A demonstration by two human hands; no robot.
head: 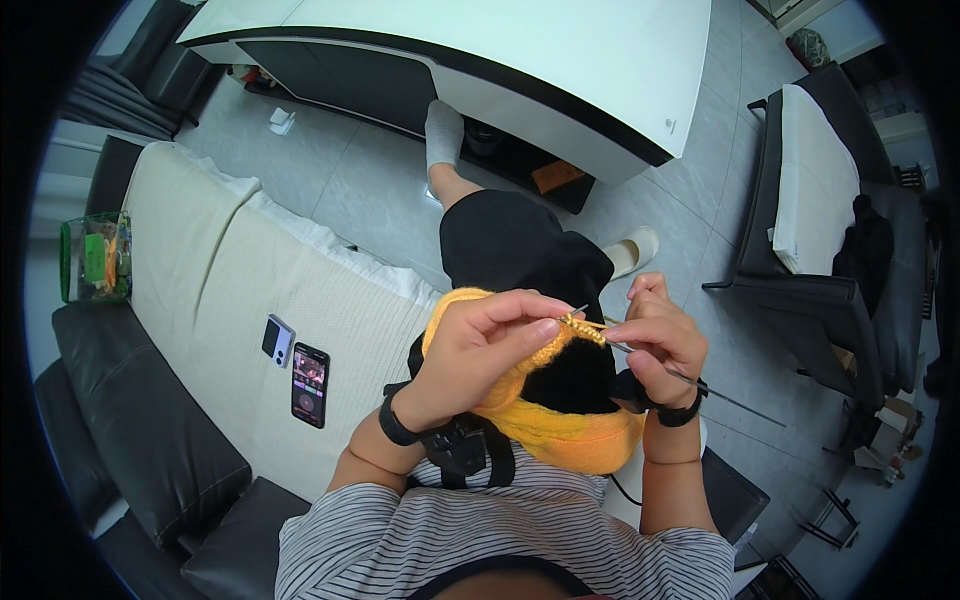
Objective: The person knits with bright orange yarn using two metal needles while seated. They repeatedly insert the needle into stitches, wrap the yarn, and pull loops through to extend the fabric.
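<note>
A yellow knitted piece (562, 439) lies in a curve over my lap, on black shorts (517, 240). Its upper edge is pinched between the thumb and fingers of my left hand (487, 337), beside a short needle tip that pokes out. My right hand (664, 345) grips a thin metal knitting needle (739, 403), whose long end points down to the right. Small yellow stitches sit on the needle between the two hands, with a strand of yarn running to my right fingers. Both wrists wear black straps; a black device hangs below my left wrist.
A white-topped table (487, 45) stands ahead, over a dark lower shelf. On the cream sofa cover (202, 300) lie a lit smartphone (310, 386) and a smaller phone (278, 341). A slipper (634, 251) rests on the tiled floor. To the right is a black armchair (795, 315) with a white cushion.
</note>
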